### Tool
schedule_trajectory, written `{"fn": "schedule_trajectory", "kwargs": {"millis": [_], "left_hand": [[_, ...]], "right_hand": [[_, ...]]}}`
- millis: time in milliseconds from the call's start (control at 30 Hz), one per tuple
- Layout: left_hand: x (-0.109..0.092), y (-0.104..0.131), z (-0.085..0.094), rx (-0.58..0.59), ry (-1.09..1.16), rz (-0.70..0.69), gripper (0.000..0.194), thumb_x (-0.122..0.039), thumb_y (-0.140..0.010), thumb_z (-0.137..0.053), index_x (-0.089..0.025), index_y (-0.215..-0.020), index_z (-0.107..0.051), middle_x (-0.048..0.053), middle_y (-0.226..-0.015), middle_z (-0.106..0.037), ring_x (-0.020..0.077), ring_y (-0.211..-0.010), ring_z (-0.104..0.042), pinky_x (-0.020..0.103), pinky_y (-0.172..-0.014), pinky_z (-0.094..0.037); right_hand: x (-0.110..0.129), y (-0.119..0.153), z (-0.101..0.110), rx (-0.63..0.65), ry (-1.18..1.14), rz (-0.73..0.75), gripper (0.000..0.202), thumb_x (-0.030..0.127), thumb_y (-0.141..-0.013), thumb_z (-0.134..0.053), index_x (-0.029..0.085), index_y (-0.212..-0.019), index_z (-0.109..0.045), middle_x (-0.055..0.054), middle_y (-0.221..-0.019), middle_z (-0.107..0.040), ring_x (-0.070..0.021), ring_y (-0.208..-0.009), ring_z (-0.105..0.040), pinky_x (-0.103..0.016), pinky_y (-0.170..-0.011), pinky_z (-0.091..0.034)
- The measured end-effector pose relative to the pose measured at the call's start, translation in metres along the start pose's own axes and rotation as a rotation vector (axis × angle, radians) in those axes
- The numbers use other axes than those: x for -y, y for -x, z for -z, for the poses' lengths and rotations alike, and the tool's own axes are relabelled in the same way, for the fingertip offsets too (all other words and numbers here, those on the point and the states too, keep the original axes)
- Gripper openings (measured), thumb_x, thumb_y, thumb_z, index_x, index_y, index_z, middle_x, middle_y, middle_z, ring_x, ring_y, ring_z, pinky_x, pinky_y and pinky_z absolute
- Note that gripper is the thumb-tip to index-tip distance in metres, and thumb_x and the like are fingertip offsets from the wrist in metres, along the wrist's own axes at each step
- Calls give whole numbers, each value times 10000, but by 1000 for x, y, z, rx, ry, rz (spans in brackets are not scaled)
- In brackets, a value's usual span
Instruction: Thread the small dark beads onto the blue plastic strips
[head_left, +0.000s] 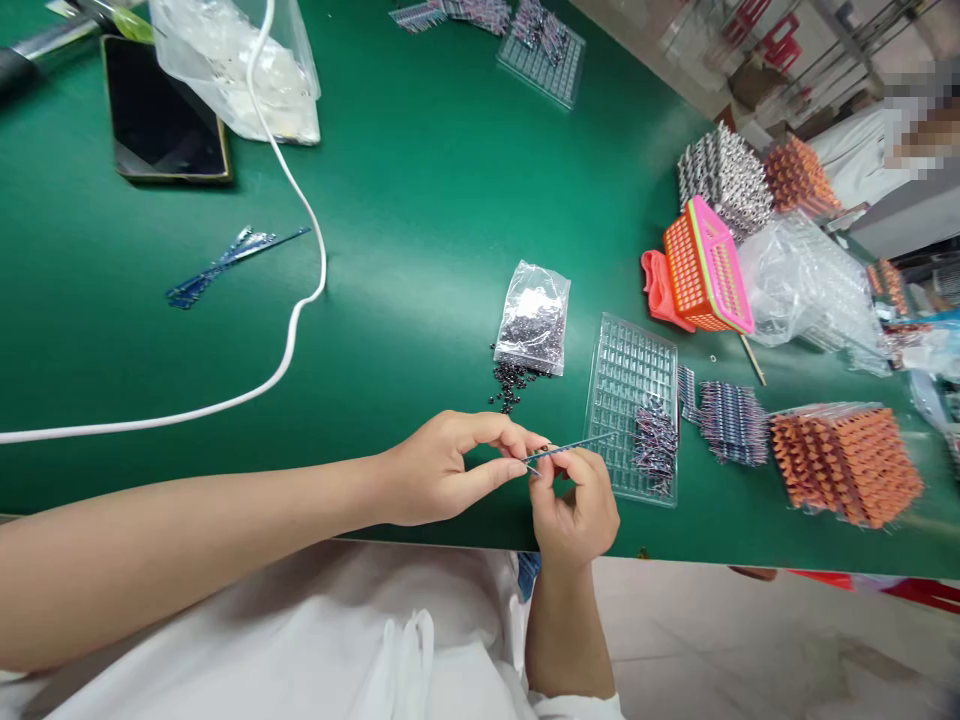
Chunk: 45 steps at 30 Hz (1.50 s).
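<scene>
Between both hands, a thin blue strip; left hand pinches its left end; right hand pinches it nearer the middle, by a small dark piece, exact contact too small to tell; loose dark pieces just beyond the fingertips; step looks like fitting a piece to strip; next calls for steady left, fine right alignment.

Left hand pinches thin blue strip; right hand has fingertips at it, hold unclear. Loose dark beads beside clear plastic bag, clear compartment tray right. Smartphone, white cable left.
</scene>
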<state>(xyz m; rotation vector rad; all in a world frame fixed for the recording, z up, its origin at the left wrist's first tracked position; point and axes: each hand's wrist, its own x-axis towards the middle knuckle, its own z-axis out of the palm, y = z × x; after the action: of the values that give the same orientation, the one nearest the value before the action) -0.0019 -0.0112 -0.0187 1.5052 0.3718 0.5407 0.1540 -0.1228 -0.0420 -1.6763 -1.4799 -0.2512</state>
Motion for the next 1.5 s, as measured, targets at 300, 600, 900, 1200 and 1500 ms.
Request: {"fn": "schedule_trajectory", "kwargs": {"millis": [300, 600, 900, 1200, 1500], "left_hand": [[0, -1, 0, -4, -41, -59, 67, -147, -928, -574, -143, -913, -639, 140, -1121, -764, 202, -1108, -712, 312, -968, -550], [-2, -1, 0, 6, -5, 19, 79, -190, -937, -573, -145, -912, -634, 137, -1112, -763, 218, -1147, -697, 324, -987, -536], [-2, -1, 1, 22, 95, 153, 85, -233, -929, -596, -161, -888, -611, 104, -1081, -754, 247, -1220, -650, 350, -1002, -512], [1, -6, 0, -30, 379, 316, 128, -271, -867, -682, -154, -875, -631, 59, -966, -730, 176, -958, -692, 315, -899, -528], [4, -10, 1, -100, 368, 363, 183, -331, -827, -732, -165, -849, -657, 60, -953, -756, 201, -957, -702, 347, -912, -522]], "right_hand": [[-3, 0, -1, -17, 15, 40, 144, 128, -882, -668, 225, -971, -610, -2, -808, -681, -121, -691, -654, -242, -594, -541], [-3, 1, 0, -8, 13, 27, 247, 88, -859, -698, 216, -1061, -639, -28, -883, -700, -131, -766, -671, -244, -633, -561], [-3, -3, -2, -5, 72, 84, 221, 106, -868, -692, 227, -1048, -652, -29, -867, -696, -143, -756, -679, -269, -648, -581], [-1, -1, -1, 16, -75, -27, 217, 88, -858, -676, 233, -1020, -672, -17, -857, -697, -125, -715, -652, -247, -583, -538], [3, -2, 5, 65, -394, -307, 97, 133, -880, -643, 216, -904, -686, 2, -783, -622, -115, -648, -579, -240, -516, -459]]}}
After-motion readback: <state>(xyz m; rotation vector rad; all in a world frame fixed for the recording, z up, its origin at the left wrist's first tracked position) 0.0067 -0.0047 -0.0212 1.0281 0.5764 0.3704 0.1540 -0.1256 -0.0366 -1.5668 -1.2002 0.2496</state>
